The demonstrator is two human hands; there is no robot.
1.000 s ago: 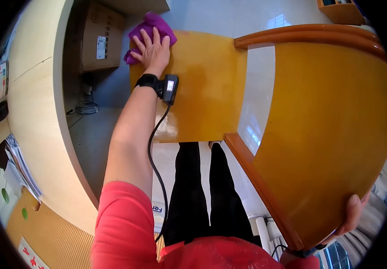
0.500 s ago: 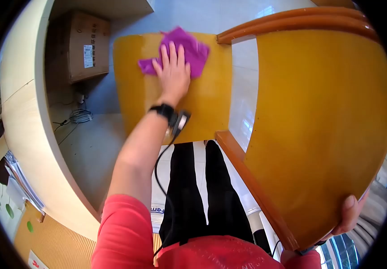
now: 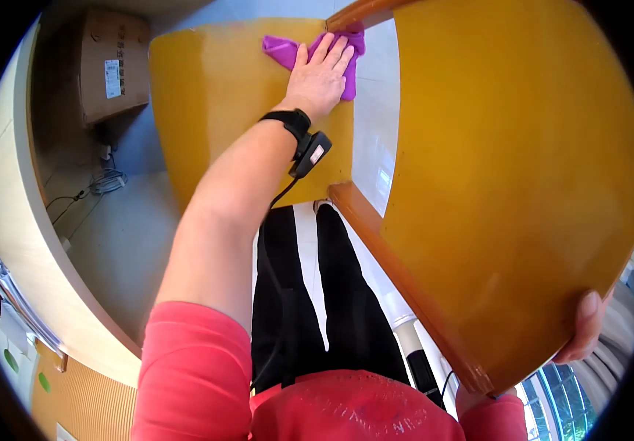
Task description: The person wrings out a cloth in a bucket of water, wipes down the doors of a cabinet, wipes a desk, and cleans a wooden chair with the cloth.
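A wooden chair with a yellow-brown seat [image 3: 236, 110] and a large curved backrest [image 3: 508, 169] fills much of the view. My left hand [image 3: 318, 82] lies flat on a purple cloth [image 3: 349, 87], fingers stretched out and slightly apart, pressing it to the seat near the corner by the far backrest post. The cloth is bunched under the palm, with one end sticking out to the left. At lower right my right hand [image 3: 583, 331] grips the edge of the backrest. Its thumb shows on the front face; the other fingers are mostly hidden behind.
A light wooden desk panel [image 3: 19, 184] curves along the left. Beyond it stand a cardboard box [image 3: 115, 73] and a coiled cable [image 3: 108, 181] on the floor. Papers [image 3: 26, 309] are at far left. A black device with a cord [image 3: 309, 153] is strapped at my left wrist.
My left hand has slid the purple cloth rightward across the seat to the backrest side. The view has shifted, so the chair sits higher and further left. My right hand keeps its grip.
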